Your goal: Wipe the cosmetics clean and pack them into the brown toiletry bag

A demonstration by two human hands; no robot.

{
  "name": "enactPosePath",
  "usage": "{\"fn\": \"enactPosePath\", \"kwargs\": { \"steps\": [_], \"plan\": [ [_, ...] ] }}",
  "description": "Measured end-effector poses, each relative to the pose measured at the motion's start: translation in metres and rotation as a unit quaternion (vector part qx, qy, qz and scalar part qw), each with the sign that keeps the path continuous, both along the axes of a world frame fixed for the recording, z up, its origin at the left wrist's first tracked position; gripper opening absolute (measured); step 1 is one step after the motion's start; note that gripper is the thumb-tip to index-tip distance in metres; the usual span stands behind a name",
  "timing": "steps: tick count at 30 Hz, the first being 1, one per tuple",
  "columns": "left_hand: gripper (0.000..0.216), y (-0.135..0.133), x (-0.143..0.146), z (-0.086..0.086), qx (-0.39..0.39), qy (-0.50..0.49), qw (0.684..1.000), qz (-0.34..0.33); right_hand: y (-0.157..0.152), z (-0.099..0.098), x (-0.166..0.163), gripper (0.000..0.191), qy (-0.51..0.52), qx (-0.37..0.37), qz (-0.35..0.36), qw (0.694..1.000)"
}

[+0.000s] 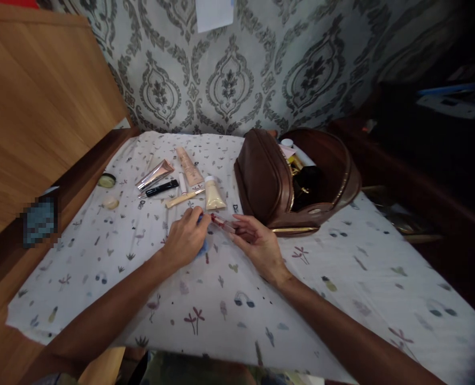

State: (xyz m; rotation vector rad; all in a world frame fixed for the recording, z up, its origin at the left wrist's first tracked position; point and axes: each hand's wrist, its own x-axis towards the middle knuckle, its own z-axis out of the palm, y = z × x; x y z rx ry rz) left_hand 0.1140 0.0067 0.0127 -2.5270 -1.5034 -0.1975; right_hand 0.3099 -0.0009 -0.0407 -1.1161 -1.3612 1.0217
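Observation:
My right hand point(261, 248) grips a slim clear tube with red at its far end, which looks like a lip gloss tube point(224, 223). My left hand point(187, 235) is closed at the red end of this tube. A bit of blue cloth-like material point(202, 248) shows under the left palm and between its fingers; its kind is unclear. Just beyond the hands lie a cream squeeze tube point(213, 193), a thin yellowish tube point(185, 198), a black tube point(162, 189), a shiny pinkish tube point(156, 175) and a beige tube point(189, 167).
Right of the tubes, a brown cosmetic bag point(261, 171) stands unzipped with bottles inside. Two small round jars, one dark-lidded point(106, 180) and one pale point(110, 201), sit at the left. A printed cloth point(221, 305) covers the table; a wooden panel point(48, 80) rises at left.

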Motion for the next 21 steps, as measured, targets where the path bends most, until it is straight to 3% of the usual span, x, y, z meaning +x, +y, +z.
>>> {"fn": "enactPosePath", "kwargs": {
  "steps": [6,9,15,18,21],
  "plan": [
    [0.023,-0.014,0.009,0.0,0.118,-0.057,0.985,-0.115,-0.004,0.001,-0.003,0.041,-0.036,0.034,0.025,0.998],
    [0.023,-0.015,0.01,-0.004,0.117,-0.053,0.981,-0.145,-0.006,0.002,-0.004,0.037,-0.061,0.055,0.032,0.996],
    [0.022,-0.002,0.001,-0.001,0.008,-0.012,0.999,-0.041,-0.006,0.004,-0.003,0.019,-0.09,0.066,0.021,0.994],
    [0.022,0.002,-0.001,0.002,-0.004,0.003,1.0,-0.023,-0.006,0.005,-0.003,0.019,-0.076,0.062,0.016,0.995],
    [0.023,0.001,-0.001,0.001,-0.003,0.007,1.0,-0.02,-0.004,0.006,-0.003,0.026,-0.03,0.014,0.03,0.999]
  ]
}}
